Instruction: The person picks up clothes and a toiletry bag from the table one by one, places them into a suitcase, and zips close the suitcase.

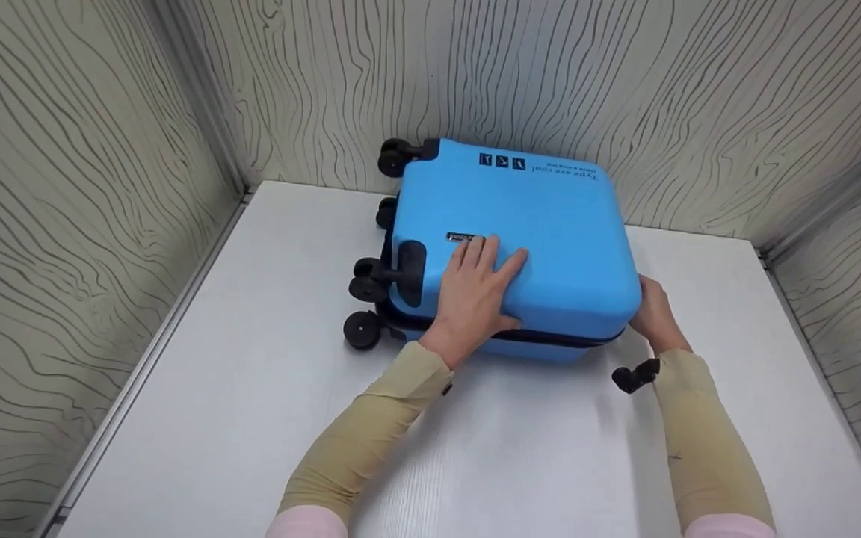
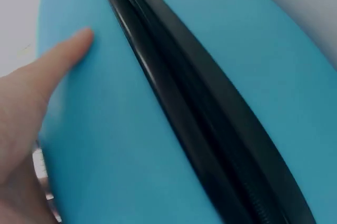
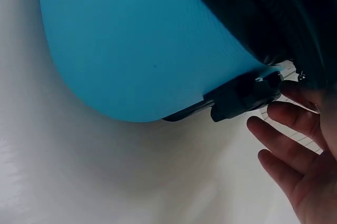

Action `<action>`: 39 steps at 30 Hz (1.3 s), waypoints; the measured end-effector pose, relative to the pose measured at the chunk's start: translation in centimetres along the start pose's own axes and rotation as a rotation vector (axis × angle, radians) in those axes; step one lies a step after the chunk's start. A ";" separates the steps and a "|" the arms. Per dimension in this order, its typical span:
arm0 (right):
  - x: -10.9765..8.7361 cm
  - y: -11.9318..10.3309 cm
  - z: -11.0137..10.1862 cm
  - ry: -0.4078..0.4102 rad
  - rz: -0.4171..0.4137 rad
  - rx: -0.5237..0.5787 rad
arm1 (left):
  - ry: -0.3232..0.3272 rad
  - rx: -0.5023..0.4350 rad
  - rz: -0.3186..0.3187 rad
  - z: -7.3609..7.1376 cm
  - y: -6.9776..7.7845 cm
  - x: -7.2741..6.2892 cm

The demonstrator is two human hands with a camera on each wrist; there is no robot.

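A light blue hard-shell suitcase [image 1: 542, 224] lies on its side, its black wheels [image 1: 371, 280] pointing left. Fingers spread, my left hand [image 1: 475, 291] rests on the upper shell beside a small logo plate [image 1: 460, 237]. In the left wrist view its thumb [image 2: 66, 58] lies against the blue side, apart from the black zipper seam [image 2: 195, 103]. My right hand [image 1: 655, 310] is at the suitcase's right end, partly hidden behind the corner. In the right wrist view its loosely bent fingers [image 3: 289, 147] are near a black fitting [image 3: 239, 97]; whether they touch is unclear.
The suitcase lies on a white tabletop [image 1: 236, 373], close to a wood-grain patterned back panel [image 1: 475, 82]. Similar panels stand at left [image 1: 64, 224] and right [image 1: 849, 246]. A black wrist device [image 1: 636, 375] sits at the right cuff.
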State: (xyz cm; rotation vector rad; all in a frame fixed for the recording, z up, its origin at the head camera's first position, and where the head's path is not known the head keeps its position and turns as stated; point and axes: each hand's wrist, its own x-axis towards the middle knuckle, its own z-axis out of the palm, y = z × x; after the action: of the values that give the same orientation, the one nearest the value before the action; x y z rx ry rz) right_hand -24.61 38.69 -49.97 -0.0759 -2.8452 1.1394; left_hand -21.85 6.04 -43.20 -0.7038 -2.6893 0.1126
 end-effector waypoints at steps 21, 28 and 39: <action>-4.4 1.4 0.9 0.113 -0.078 -0.030 | 0.086 -0.066 -0.040 0.5 0.0 -0.1; -6.7 1.4 1.1 0.115 -0.100 -0.021 | 0.122 -0.122 -0.068 0.6 -0.1 -0.1; -9.9 1.4 1.7 0.168 -0.151 0.048 | 0.122 -0.138 -0.078 0.5 0.0 -0.1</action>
State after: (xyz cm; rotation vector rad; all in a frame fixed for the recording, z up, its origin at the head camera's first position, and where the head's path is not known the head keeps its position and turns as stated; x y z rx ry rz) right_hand -14.88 37.74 -52.68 0.0431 -2.6262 1.1126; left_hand -21.91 5.98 -43.66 -0.6233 -2.6208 -0.1330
